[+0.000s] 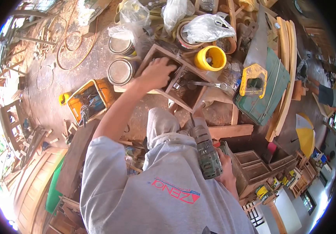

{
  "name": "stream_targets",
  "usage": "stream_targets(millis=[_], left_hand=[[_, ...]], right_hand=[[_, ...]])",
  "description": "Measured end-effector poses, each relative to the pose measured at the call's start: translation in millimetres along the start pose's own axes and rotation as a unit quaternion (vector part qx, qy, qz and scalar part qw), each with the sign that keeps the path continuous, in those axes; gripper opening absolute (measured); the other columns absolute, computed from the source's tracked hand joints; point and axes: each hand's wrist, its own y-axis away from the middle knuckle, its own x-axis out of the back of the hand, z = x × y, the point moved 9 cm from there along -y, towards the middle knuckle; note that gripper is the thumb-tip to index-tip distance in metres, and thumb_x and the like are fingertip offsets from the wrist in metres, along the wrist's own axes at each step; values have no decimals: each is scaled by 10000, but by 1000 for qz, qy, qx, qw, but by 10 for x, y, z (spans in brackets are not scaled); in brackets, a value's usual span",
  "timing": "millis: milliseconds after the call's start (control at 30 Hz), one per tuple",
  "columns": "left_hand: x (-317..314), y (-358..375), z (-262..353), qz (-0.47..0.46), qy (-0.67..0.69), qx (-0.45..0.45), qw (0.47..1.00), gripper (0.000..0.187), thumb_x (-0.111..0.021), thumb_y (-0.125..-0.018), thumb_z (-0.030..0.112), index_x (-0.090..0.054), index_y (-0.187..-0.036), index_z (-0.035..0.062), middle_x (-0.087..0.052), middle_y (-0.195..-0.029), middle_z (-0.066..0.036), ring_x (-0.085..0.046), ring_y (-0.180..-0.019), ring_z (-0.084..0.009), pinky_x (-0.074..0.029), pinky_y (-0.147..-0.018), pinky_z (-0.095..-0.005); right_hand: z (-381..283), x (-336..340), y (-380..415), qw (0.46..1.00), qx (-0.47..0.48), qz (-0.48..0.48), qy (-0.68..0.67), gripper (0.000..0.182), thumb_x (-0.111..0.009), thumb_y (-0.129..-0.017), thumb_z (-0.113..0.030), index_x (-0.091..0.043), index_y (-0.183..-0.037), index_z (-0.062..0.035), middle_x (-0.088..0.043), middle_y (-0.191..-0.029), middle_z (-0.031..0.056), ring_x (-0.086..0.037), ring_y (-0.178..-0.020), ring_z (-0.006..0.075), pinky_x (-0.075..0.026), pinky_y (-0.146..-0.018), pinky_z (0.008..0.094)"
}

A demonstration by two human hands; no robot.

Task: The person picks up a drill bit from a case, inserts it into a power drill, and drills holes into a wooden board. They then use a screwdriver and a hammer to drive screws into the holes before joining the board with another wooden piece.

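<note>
My left hand (159,73) reaches into the upper compartment of a divided wooden box (179,104). The fingers bend down inside it, and their tips and whatever they touch are hidden. In the box's lower compartment lie small metal pieces, and a wrench (207,84) rests across its edge. Low on the right, my right hand (225,165) is wrapped round a worn grey-green power drill (207,152). The drill stands close against my shirt, its thin bit pointing toward the box.
Beside the box stand lidded cans (120,71), a yellow tub (210,58) and plastic bags (209,29). A handsaw (254,80) lies on a green case (271,85), with long boards (286,74) alongside. An orange tool container (90,102) is at left; a wooden cabinet (249,167) is at right.
</note>
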Motion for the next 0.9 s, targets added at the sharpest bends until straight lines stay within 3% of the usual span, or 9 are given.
stream_targets(millis=[33,133,200,367,500,567,667,833,900], left_hand=[[-257,-92,-35,-89,-73,15,993,491,-608,-795,44,-614,-1283,100,-469,-1378,-219,-467,-1256,-406,-407,-1054,-496],[-317,-74,-86,-100,-129,35,986,476,-633,-812,81,-622,-1285,136,-478,-1369,-180,-459,-1279,-366,-412,-1038,-490],[-207,31,-73,-51,-129,12,990,453,-591,-804,59,-632,-1255,71,-533,-1316,-213,-518,-1197,-390,-434,-1023,-467],[-106,405,-85,-173,-172,104,964,285,-616,-820,102,-706,-1083,43,-645,-1169,-172,-598,-1092,-355,-484,-923,-446],[38,412,-41,-92,-164,154,970,262,-598,-826,121,-726,-1027,11,-645,-1169,-181,-592,-1101,-329,-471,-905,-437],[20,300,22,1,-94,86,992,317,-580,-815,104,-694,-1085,-17,-601,-1266,-201,-577,-1122,-357,-456,-956,-466],[-398,112,-188,26,-51,65,996,406,-563,-815,88,-626,-1194,-42,-549,-1357,-209,-530,-1229,-388,-418,-1038,-494],[-374,130,-281,-85,102,111,985,557,-606,-852,141,-498,-1365,-44,-511,-1395,-297,-516,-1263,-452,-398,-1089,-511],[-421,284,-358,-146,223,242,933,471,-632,-843,154,-573,-1277,-19,-549,-1319,-319,-546,-1218,-458,-438,-1033,-522]], right_hand=[[-22,-12,-18,1000,7,-13,15,570,-765,-724,-136,-574,-1240,13,-702,-938,245,-701,-889,414,-554,-793,440],[-34,-10,-17,999,15,-19,26,568,-768,-725,-142,-576,-1236,12,-701,-946,248,-700,-891,417,-553,-802,441],[-25,-10,20,1000,13,-13,17,565,-770,-727,-146,-579,-1235,10,-700,-955,250,-700,-893,418,-553,-806,442],[32,5,47,1000,-25,0,-17,559,-771,-724,-139,-584,-1228,18,-690,-977,261,-699,-903,412,-552,-788,436],[2,-1,18,1000,-4,11,-10,570,-770,-717,-136,-581,-1231,22,-687,-970,265,-696,-896,414,-552,-776,437],[-57,-26,6,1000,31,3,3,582,-769,-714,-137,-578,-1240,25,-686,-966,265,-693,-883,421,-550,-771,441],[22,-81,22,999,34,-14,13,594,-768,-712,-138,-576,-1249,27,-684,-968,270,-691,-880,424,-549,-771,443],[2,-49,80,1000,-3,13,5,567,-772,-709,-146,-590,-1220,18,-700,-939,241,-703,-862,397,-550,-770,426],[-11,-23,65,999,2,38,1,551,-776,-705,-151,-595,-1200,10,-717,-910,208,-716,-843,370,-551,-762,408]])
